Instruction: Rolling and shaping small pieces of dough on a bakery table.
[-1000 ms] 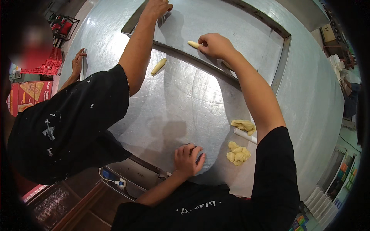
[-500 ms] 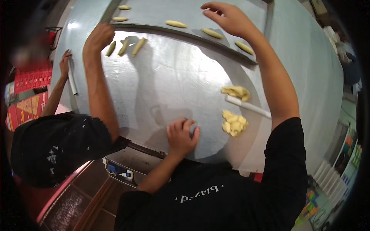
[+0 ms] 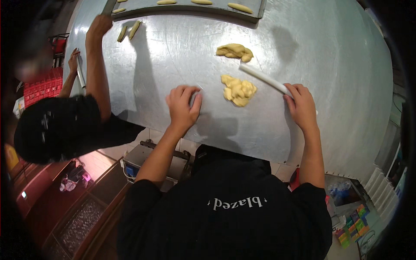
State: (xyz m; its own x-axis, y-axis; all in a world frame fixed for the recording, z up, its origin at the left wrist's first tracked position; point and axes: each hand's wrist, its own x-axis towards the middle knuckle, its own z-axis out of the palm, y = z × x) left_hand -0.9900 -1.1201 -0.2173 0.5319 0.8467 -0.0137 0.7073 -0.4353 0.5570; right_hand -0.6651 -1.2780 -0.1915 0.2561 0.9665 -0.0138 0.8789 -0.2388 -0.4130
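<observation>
My right hand (image 3: 301, 104) is closed over the near end of a white rolling pin (image 3: 265, 79), which lies slantwise on the metal table. My left hand (image 3: 184, 106) rests near the table's front edge, thumb apart and fingers loosely curved, holding nothing that shows. Between my hands sits a lumpy pile of yellow dough (image 3: 239, 90). Beyond it, close to the pin's far end, lies another folded dough lump (image 3: 235, 52). Neither hand touches the dough.
At the far side stands a metal tray (image 3: 195, 13) with several rolled dough strips (image 3: 239, 8). Two more strips (image 3: 134, 30) lie on the table (image 3: 173, 56). To my left, a co-worker's hand (image 3: 100, 25) is at the tray's corner; their other hand (image 3: 73, 60) holds a white rod (image 3: 81, 78).
My right hand has come back from above the tray onto the rolling pin. The whole view has shifted. Three dough strips lay near the co-worker's hand; now two show there.
</observation>
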